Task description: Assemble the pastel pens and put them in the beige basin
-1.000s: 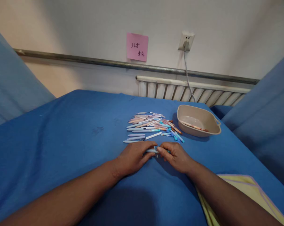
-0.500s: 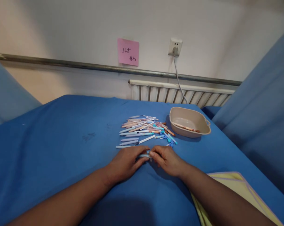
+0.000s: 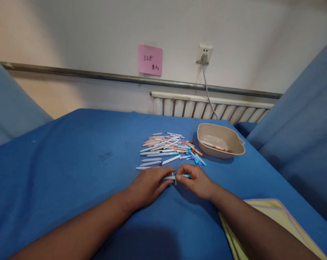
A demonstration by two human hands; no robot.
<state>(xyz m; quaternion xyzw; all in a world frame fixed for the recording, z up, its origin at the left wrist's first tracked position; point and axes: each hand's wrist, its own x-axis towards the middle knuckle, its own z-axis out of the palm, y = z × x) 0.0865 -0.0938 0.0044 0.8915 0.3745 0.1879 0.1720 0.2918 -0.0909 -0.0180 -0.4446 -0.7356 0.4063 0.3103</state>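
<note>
Both of my hands rest on a blue cloth-covered table (image 3: 71,162) and pinch one pale blue pen (image 3: 177,177) between them. My left hand (image 3: 149,184) grips the pen's left end with curled fingers. My right hand (image 3: 197,182) pinches the right end, where a teal tip shows. Just beyond the hands lies a pile of several pens (image 3: 169,148) in blue, white, orange and pink. A beige plastic tray (image 3: 234,151) stands to the right of the pile with one orange pen (image 3: 216,146) inside.
A yellow cloth (image 3: 274,220) lies under my right forearm at the table's near right. Blue padded panels (image 3: 301,126) rise on both sides. Behind the table are a radiator (image 3: 206,108), a metal rail, a wall socket with a cable (image 3: 205,54) and a pink note (image 3: 149,59).
The view shifted slightly. My hands stay together on the pen; the pen's teal right end now shows more between my right fingers.
</note>
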